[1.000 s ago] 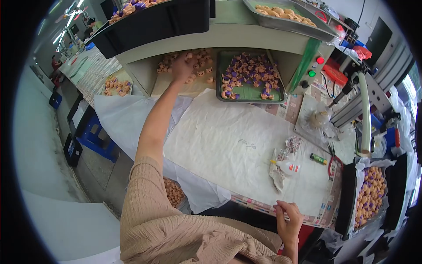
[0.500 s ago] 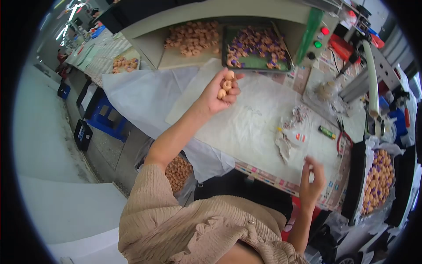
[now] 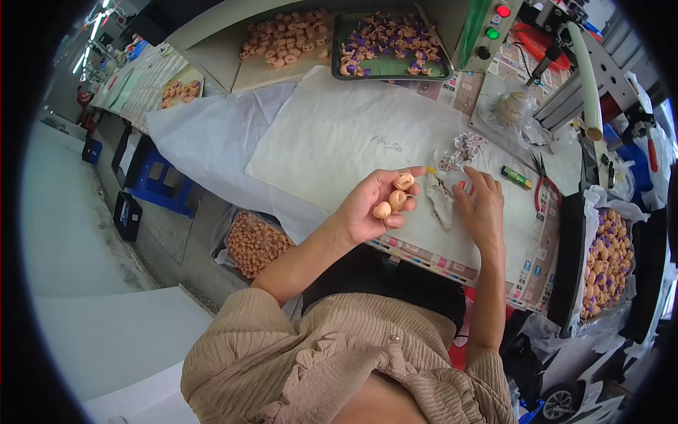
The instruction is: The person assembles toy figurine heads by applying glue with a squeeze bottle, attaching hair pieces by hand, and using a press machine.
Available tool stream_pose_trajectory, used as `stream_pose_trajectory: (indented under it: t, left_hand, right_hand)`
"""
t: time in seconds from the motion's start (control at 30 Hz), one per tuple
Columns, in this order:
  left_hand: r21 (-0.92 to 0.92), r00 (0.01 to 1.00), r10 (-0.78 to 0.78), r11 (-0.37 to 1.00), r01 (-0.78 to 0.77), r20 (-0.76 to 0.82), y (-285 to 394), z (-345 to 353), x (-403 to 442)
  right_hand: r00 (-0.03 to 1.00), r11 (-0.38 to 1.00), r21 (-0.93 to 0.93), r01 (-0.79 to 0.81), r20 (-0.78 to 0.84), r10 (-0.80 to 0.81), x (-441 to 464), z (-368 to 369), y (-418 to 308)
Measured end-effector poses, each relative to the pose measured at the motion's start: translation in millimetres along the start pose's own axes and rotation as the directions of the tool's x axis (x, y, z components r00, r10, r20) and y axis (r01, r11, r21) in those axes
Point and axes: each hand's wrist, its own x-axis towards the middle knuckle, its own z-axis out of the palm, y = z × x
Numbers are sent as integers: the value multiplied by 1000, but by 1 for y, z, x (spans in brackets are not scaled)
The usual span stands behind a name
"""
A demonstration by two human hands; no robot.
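Note:
Three small peach-coloured round pieces [image 3: 397, 200] rest in my left hand [image 3: 371, 208], palm up, its fingers curled round them above the front of the white sheet [image 3: 318, 141]. To its right my right hand [image 3: 484, 208] reaches over a small white bottle with a red label [image 3: 462, 188], mostly hidden by the fingers. Whether the fingers touch the bottle cannot be made out. A crumpled whitish cloth [image 3: 440, 201] lies between the two hands. Just behind is a speckled crumpled clump [image 3: 467, 146].
Under a shelf sit a pile of peach pieces [image 3: 286, 39] and a dark tray of peach-and-purple pieces [image 3: 388, 76]. Pliers [image 3: 545, 185], a green tube [image 3: 516, 177] and a metal press [image 3: 579, 78] are at right. A bag of pieces [image 3: 256, 244] stands below the table, a lined bin [image 3: 606, 261] at far right.
My left hand has come back from the pile under the shelf with three pieces, then down toward the table's front. My right hand has moved up to the bottle. The view has shifted.

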Motion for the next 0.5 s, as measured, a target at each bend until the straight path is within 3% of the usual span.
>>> stream_pose_trajectory:
  t: [0.07,0.2,0.3,0.33,0.43,0.5]
  left_hand:
    - [-82,997,-8,996,14,79,-2,-3,-2]
    - [-106,999,-36,994,40,35,-5,-3,-6]
    - [-77,999,-15,997,12,-37,-7,-3,-7]
    - [-58,998,-11,998,7,-69,-9,-2,-7]
    - [-75,997,9,997,-15,-76,-16,-1,-4]
    - [-75,996,21,997,-27,-82,-17,-3,-2]
  right_hand:
    - [996,999,14,-31,89,29,2,3,-1]
    - [997,992,119,-38,70,29,-17,1,2]
    - [991,980,200,-24,-124,50,-36,-7,2]
    - [992,980,197,-29,-115,52,-42,-9,1]
    - [972,773,613,-162,-37,233,-59,-14,-3]
    - [956,706,669,-234,28,291,-62,-20,-17]
